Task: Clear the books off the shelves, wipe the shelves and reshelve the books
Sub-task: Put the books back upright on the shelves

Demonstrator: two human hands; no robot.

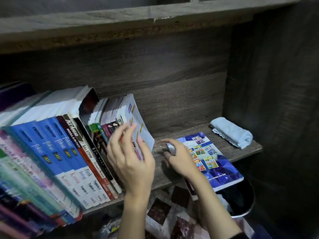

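**Reshelving judged under way: right end of the shelf**

Row (69, 152) of books is stood spine-out on the shelf (160, 171), filling its left part and leaning. The lean is judged to come from the lack of any support at the right end. End book (138, 121), pale-covered, is tilted most and is met by the left hand (131, 161), which is held slack with fingers spread and nothing gripped. Fingertips are seen at the cover, but blur prevents contact from being confirmed. The hand is probably placed there as a prop so that the row does not slump.

Flat book (219, 163), blue-covered, is laid cover-up on the shelf to the right of the row and apart from it, its near corner overhanging the front edge. It is likely parked there to be stood up next. Right hand (181, 159) is held over its left corner, with forefinger and thumb curved either side of that corner. Whether the corner is pinched cannot be told.

Cloth (231, 131), pale blue and folded, is set at the far right end of the shelf, apart from the flat book. It is judged to be laid aside with wiping done here, yet within reach.

Containers: the shelf bay is occupied by row, flat book and cloth, with bare board between row and flat book. Bin (245, 202), dark and round, is seen below the right end. Something pale is glimpsed inside but cannot be identified. Patterned fabric (160, 214) is seen below the shelf front.
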